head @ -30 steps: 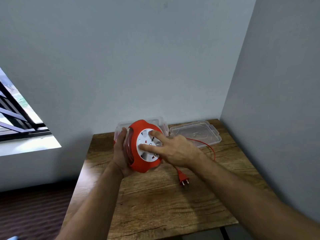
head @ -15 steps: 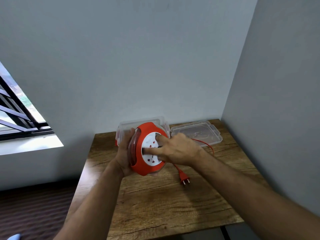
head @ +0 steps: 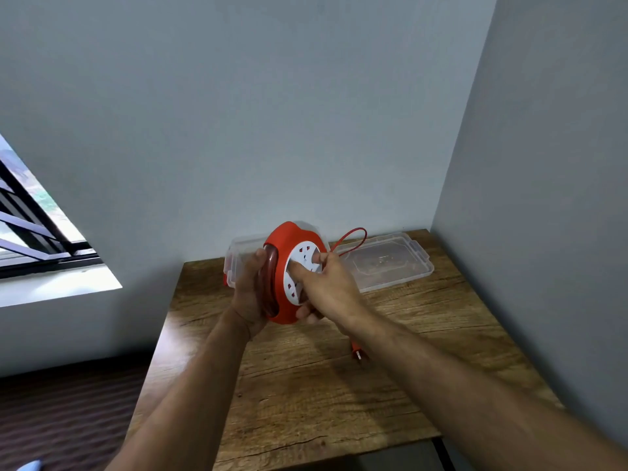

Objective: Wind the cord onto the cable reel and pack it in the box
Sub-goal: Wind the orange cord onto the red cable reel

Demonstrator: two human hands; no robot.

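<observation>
Wooden table (head: 306, 396) in corner; left hand (head: 249, 294) grips cable reel (head: 287, 266), right hand (head: 331, 287) fingers pressed on its face; box (head: 238, 260) hidden behind.

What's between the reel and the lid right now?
In the head view, a loop of red cord arcs up between the reel and the lid; the right hand on the reel's face also covers part of that stretch.

Forearms bare, no sleeves; left hand (head: 249, 294), right hand (head: 331, 288) ungloved.
</observation>
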